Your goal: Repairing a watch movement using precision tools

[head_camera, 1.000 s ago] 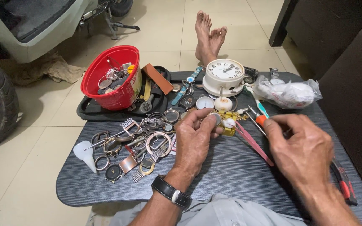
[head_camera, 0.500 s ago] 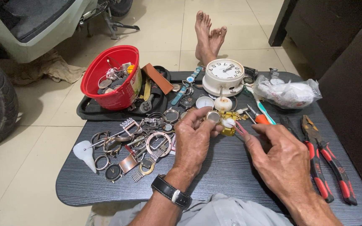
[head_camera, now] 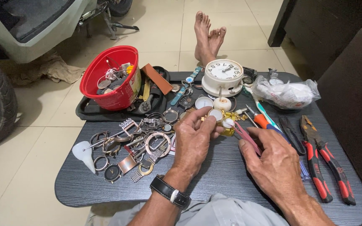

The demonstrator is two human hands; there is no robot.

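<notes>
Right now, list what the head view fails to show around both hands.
- Small round part in the left hand: its details are too small, fingers cover its near side.
- Pink-handled tool: its lower end is hidden under the right hand.
- Red bowl: the jumbled contents are too small to identify.
- Plastic bag: its contents are veiled.

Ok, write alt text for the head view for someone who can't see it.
A person's left hand, with a black wristwatch on its wrist, pinches a small round watch part over a dark table, while the right hand rests beside pink tweezers. Loose watches and bands lie left; a red bowl, white alarm clock and red-handled pliers surround them.
</notes>
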